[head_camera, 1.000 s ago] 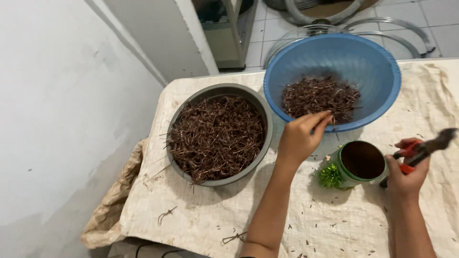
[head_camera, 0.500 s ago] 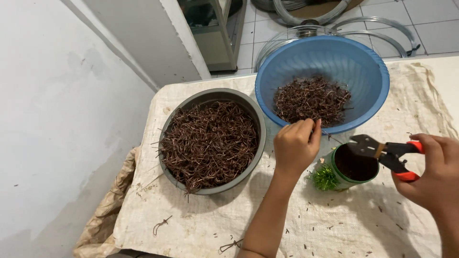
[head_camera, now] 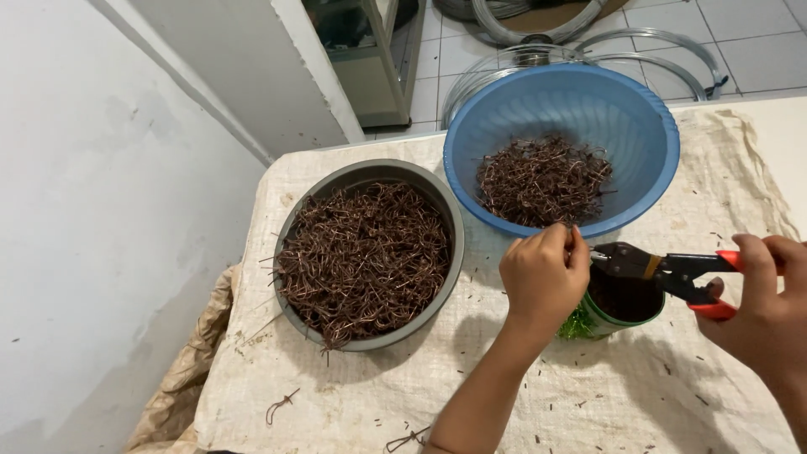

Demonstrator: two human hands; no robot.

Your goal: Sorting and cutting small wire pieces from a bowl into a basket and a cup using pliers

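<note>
Over the sackcloth table (head_camera: 471, 395), right hand (head_camera: 769, 311) grips pliers (head_camera: 664, 273); left hand (head_camera: 542, 277) fingers pinch wire.

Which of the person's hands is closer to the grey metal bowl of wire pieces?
Left. The left hand hovers just right of the grey metal bowl; the right hand holds cutters at the far right.

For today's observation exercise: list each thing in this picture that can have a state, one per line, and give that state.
Grey bowl: heaped with brown wire pieces.
Blue bowl: partly filled with wire pieces.
Green cup: upright, open, dark inside.
Cutters: held level over the cup, tip at the left hand.
Left hand: fingers pinched on a thin wire piece.
Right hand: gripping the red handles.
</note>
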